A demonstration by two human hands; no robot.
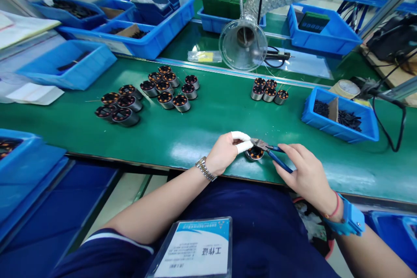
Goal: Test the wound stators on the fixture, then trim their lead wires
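My right hand (308, 173) is closed around the blue handles of a pair of cutting pliers (263, 144). The jaws point left, just over a round motor stator (254, 153) with a metal shell and orange-and-black windings, which sits at the bench's near edge. My left hand (228, 147), white covers on the thumb and a finger, pinches right at the plier tips. Whatever lies between those fingertips is too small to make out. Farther back on the green bench (208, 126) stand several similar stators, in one group (269, 92) at the right and others (169, 87) at the left.
A blue bin (342, 132) of small black parts is at the right. Above the bench hangs a clear funnel (243, 54) on a foil duct. Blue trays (153, 45) line the back left, and an electric screwdriver (276, 55) lies behind the rail.
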